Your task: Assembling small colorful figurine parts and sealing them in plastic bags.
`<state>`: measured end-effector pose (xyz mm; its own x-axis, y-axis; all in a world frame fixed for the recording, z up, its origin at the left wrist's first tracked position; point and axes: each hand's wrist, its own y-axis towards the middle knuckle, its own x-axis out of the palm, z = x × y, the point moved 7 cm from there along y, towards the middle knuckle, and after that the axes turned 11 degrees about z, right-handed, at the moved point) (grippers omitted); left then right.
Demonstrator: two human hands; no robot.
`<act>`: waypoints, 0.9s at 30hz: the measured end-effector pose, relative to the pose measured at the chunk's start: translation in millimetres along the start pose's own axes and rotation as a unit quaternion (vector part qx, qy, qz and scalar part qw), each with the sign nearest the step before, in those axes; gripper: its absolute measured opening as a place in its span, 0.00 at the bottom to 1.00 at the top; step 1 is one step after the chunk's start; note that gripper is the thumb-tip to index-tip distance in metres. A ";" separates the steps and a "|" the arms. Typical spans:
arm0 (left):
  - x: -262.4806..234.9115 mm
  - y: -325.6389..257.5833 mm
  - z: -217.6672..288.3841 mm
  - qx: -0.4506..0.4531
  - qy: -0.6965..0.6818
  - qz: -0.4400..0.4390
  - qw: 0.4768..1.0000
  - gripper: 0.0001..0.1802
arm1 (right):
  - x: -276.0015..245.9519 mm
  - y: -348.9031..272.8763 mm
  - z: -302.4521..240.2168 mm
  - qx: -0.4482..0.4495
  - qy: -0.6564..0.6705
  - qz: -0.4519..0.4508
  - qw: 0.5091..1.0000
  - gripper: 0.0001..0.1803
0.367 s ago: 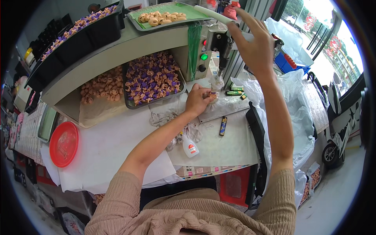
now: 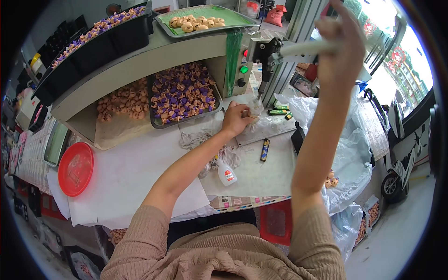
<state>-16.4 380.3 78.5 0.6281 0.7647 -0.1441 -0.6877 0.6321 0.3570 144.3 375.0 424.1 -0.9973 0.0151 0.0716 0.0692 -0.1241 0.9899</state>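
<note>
- Up high, your right hand point(image 2: 339, 44) was raised with its fingers wrapped around the pale lever handle point(image 2: 305, 48) of the small press machine point(image 2: 270, 58) that stood at the back of the white-covered table point(image 2: 126, 177).
- Meanwhile, your left hand point(image 2: 235, 119) reached forward and was closed around a small clear plastic bag point(image 2: 255, 108), holding it right under the machine's downward-pointing head.
- That bag sat on a clear sheet point(image 2: 268, 128) on the table, just in front of the grey metal post point(image 2: 298, 28).
- You had a dark tray of purple and orange wrapped sweets point(image 2: 183, 93) just left of your left hand, tucked under the grey shelf point(image 2: 140, 58).
- Beside that tray, further left, lay a heap of orange wrapped sweets point(image 2: 119, 102) on brown paper.
- On top of the shelf rested a green tray of round pastries point(image 2: 200, 21) and a long black bin of mixed sweets point(image 2: 88, 39).
- Near your left forearm lay a small white squeeze bottle point(image 2: 227, 173) with a red label, and a dark lighter point(image 2: 264, 150) lay to its right.
- A round red lid point(image 2: 74, 169) sat at the far left edge of the table.
- To your right, crumpled clear plastic sheeting point(image 2: 350, 144) hung over the table's end.
</note>
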 end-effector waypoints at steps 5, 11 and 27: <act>-20.3 -4.0 -16.2 -0.023 0.073 -0.036 0.996 0.12 | -70.7 -102.0 -34.5 0.236 0.289 0.093 0.923 0.22; -74.8 -58.9 -2.5 -0.334 -0.317 -0.062 0.886 0.11 | -82.5 -193.7 -68.6 0.457 0.088 0.027 0.885 0.17; -237.6 -210.5 -32.6 -0.410 -0.523 0.043 0.746 0.22 | 27.4 -354.6 -198.7 0.451 -0.017 -0.449 0.771 0.23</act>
<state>-32.8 69.7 7.5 0.2139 0.5630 0.7983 -0.4643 0.7776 -0.4241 87.7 222.2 50.7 -0.6525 -0.2788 -0.7047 -0.6454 0.6918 0.3239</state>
